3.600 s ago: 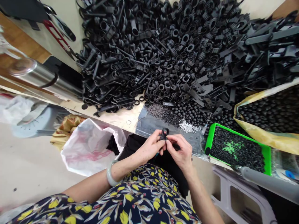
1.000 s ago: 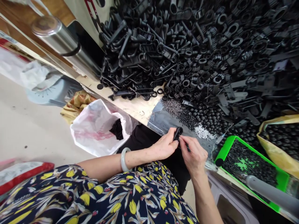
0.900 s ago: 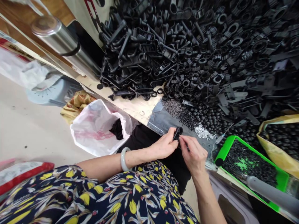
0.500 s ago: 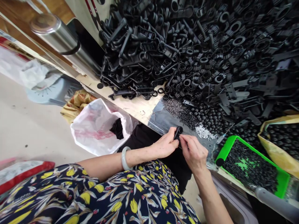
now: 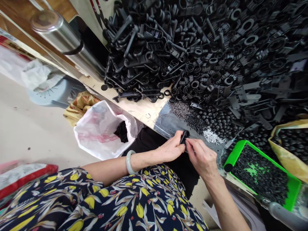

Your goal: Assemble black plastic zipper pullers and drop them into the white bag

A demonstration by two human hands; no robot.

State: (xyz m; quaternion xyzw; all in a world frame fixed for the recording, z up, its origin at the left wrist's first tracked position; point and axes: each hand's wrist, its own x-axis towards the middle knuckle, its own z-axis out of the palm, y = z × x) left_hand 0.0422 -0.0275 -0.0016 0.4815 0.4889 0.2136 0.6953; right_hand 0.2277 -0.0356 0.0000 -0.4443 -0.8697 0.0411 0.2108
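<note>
Between my hands is a small black plastic part (image 5: 184, 136), partly covered by fingers. My left hand (image 5: 172, 147), with a pale bangle (image 5: 130, 163) on its wrist, grips this part. Pinched fingers of my right hand (image 5: 202, 157) meet the part from the right; whatever they hold is too small to make out. Just beyond them lie a heap of small white pins (image 5: 213, 136) and a strip of tiny dark pieces (image 5: 184, 112). Black round beads (image 5: 216, 118) spread further along the bench.
Black plastic parts (image 5: 149, 57) are piled high across the bench. A green tray (image 5: 243, 144) of small black pieces stands right, beside a yellow sack (image 5: 288, 154). At left are a steel flask (image 5: 57, 32) and an open white bag (image 5: 93, 128) below the bench edge.
The view has shifted slightly. The black part has turned a little in my left hand, and my right hand has moved slightly right, its fingertips still at the part.
</note>
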